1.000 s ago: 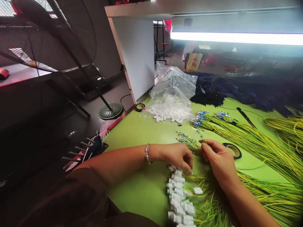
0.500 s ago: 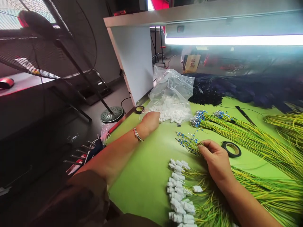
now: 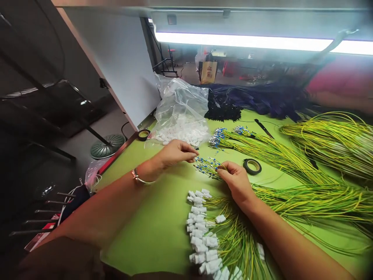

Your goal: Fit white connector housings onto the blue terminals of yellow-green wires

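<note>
My right hand [image 3: 238,182] pinches thin yellow-green wires close to their ends. Blue and silver terminals [image 3: 205,166] fan out from its fingertips toward the left. My left hand [image 3: 176,153], with a bracelet at the wrist, has its thumb and fingers together just left of those terminals; whatever is between them is too small or hidden to make out. Behind it, a clear plastic bag [image 3: 182,103] lies with many small white connector housings [image 3: 186,134] in it. Below my hands, a column of wires with white connectors [image 3: 201,233] on their ends rests on the green tabletop [image 3: 145,233].
A black tape roll [image 3: 252,167] lies right of my right hand, another tape roll [image 3: 143,135] by the bag. Wire bundles with blue terminals [image 3: 218,137] and a large yellow-green coil [image 3: 335,144] fill the right. Black parts [image 3: 223,112] sit behind, under a lamp [image 3: 247,40].
My left hand has left the bag of white housings and come right, up to the terminals. My right hand still pinches the wires. The view has swung to the right.
</note>
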{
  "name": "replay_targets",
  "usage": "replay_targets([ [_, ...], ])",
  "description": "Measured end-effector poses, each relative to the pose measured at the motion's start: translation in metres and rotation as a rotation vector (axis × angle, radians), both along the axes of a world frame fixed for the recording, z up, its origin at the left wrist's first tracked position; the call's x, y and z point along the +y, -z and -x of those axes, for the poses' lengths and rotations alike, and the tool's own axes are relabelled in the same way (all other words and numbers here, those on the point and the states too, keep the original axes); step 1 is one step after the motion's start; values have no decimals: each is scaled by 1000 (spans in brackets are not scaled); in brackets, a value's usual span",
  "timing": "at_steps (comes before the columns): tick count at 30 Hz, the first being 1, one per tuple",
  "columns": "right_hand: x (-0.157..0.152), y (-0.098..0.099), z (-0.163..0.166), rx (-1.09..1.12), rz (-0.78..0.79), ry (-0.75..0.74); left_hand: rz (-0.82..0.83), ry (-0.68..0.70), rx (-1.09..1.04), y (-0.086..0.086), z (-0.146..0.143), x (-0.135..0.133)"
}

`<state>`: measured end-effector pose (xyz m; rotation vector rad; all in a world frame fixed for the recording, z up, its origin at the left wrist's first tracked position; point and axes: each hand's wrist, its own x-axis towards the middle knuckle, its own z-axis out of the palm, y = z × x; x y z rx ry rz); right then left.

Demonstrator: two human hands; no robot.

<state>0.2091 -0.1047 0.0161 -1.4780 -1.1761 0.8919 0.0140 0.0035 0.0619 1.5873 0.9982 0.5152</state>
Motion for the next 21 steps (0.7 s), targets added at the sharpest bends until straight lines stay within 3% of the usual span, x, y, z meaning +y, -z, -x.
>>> replay_targets([
  [3, -2, -1, 0, -15, -16, 18, 434, -39, -312, 24, -18, -15],
  [5, -3, -3, 1, -48, -21, 26, 562, -39, -415, 37, -24, -19],
  [8, -5, -5, 3, -137, -31, 22, 589, -3, -470, 43, -24, -22],
  [12, -7, -2, 6, -251, -59, 13, 553, 46, -499, 40, -24, -25],
  [21, -7, 7, 3, -386, -104, 30, 531, 23, -404, 43, -24, -25],
])
